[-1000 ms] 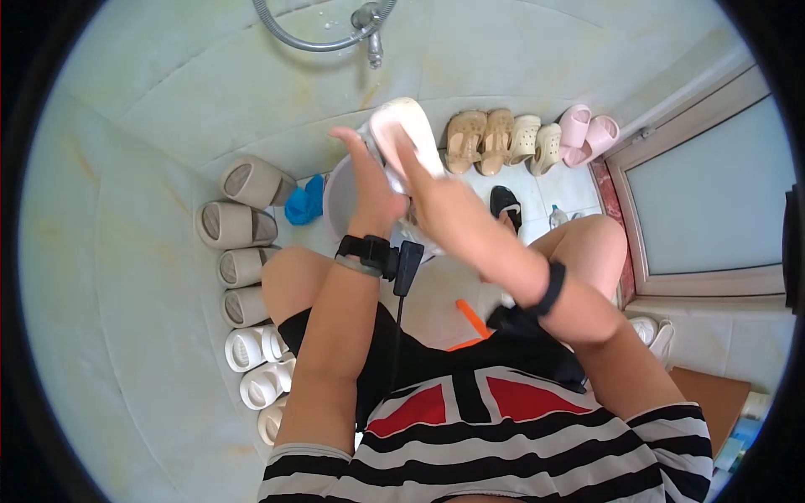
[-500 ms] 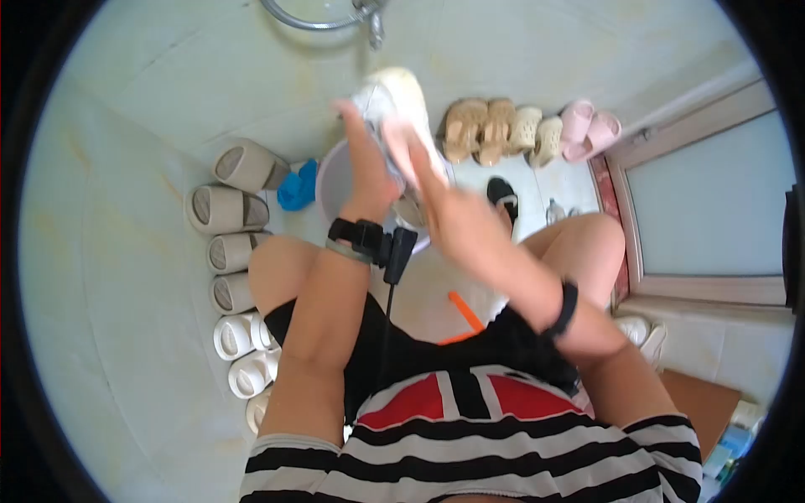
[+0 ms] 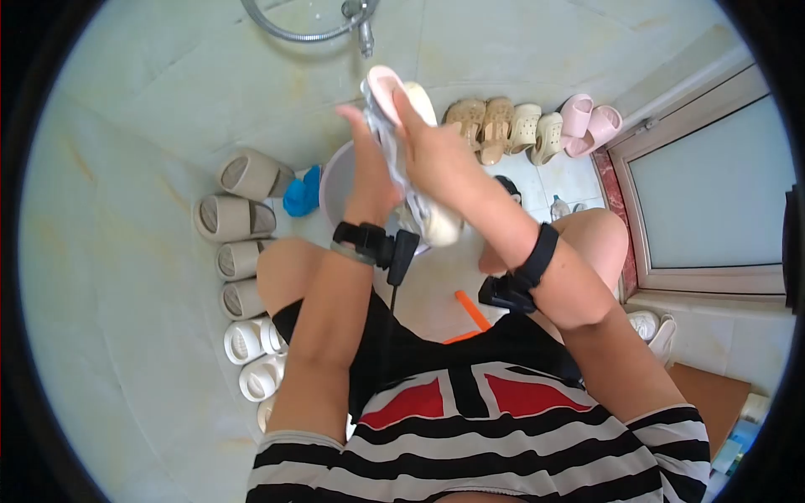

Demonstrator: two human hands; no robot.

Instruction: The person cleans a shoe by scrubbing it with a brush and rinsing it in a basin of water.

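White shoe (image 3: 443, 225) held tilted over pale bucket (image 3: 335, 189). Left hand (image 3: 373, 172) along its left side, fingers hidden; right hand (image 3: 440, 159) gripping some pink-and-white bit (image 3: 384, 88) against it, can't tell what. Blue crumpled thing (image 3: 303, 193) right beside bucket. Beige slides (image 3: 222, 216) down left edge of floor (image 3: 549, 180); tan sandals (image 3: 496, 126), cream clogs (image 3: 525, 126), pink slippers (image 3: 601, 130) along far edge, toward right corner.

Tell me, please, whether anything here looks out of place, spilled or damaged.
A crumpled blue item stands out on the floor between the lined-up beige slippers and the bucket: it seems no part of that row. I cannot tell what it is. I see no clear spill, and no obvious damage to the white shoe.
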